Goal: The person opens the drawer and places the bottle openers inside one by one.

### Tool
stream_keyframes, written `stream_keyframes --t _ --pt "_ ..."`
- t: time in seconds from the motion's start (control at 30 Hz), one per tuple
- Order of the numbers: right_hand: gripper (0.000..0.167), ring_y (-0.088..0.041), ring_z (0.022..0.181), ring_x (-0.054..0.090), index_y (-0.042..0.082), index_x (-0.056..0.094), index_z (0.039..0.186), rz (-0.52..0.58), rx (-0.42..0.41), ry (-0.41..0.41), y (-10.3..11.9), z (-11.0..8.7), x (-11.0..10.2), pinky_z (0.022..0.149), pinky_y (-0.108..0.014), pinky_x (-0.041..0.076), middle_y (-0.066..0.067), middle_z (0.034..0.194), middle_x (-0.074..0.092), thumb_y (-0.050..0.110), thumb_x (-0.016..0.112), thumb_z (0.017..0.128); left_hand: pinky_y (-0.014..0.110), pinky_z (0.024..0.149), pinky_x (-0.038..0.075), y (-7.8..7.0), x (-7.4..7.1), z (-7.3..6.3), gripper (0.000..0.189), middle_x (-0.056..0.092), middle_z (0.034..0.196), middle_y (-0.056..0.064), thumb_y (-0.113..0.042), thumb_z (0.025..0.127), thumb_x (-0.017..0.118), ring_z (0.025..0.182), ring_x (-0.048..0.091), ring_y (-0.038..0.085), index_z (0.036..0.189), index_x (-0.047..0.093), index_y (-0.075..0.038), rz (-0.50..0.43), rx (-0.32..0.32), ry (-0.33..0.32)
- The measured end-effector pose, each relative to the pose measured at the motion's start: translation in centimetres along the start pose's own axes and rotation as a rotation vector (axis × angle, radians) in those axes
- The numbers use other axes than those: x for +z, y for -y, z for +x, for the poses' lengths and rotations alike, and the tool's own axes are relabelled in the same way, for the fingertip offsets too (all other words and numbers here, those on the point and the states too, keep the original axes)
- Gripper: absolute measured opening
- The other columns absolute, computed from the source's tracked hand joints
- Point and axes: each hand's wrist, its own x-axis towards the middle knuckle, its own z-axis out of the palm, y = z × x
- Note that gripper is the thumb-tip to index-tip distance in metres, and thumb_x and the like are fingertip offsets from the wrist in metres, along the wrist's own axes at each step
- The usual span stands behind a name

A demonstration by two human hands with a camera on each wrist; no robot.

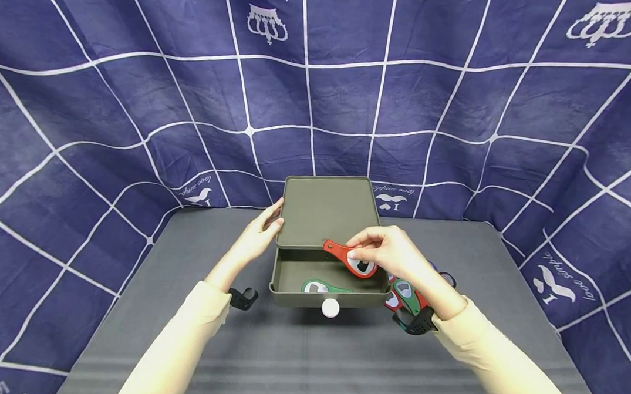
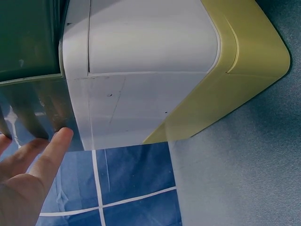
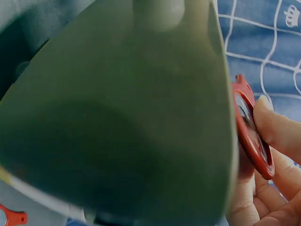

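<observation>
A small drawer cabinet with an olive top [image 1: 329,212] stands on the table, its drawer [image 1: 295,301] pulled out by a white knob [image 1: 330,307]. Inside the drawer lies a green bottle opener [image 1: 322,287]. My right hand [image 1: 384,247] pinches a red bottle opener [image 1: 339,252] between thumb and fingers, above the drawer's right part. The right wrist view shows this red bottle opener [image 3: 256,146] beside the drawer wall. My left hand [image 1: 258,235] rests on the cabinet's left side with fingers fairly straight; the left wrist view shows its fingers [image 2: 56,146] against the side.
Several more red and green bottle openers [image 1: 405,290] lie on the grey table [image 1: 308,361] right of the drawer, partly behind my right forearm. A blue cloth [image 1: 346,98] with white lines hangs behind and around the table. Each wrist wears a black strap [image 1: 243,298].
</observation>
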Motion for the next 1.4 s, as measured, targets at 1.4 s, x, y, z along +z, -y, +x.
stream_keyframes --t 1.4 --pt "0.011 -0.005 0.078 0.062 0.014 0.078 0.097 -0.283 -0.142 0.147 -0.2 -0.4 3.6 0.069 -0.023 0.050 0.007 0.090 0.075 0.017 0.075 0.086 0.051 0.117 0.034 -0.3 0.0 0.0 0.054 0.035 0.156 0.023 -0.020 0.106 0.045 0.142 0.038 0.038 0.156 0.028 -0.011 0.006 -0.029 0.011"
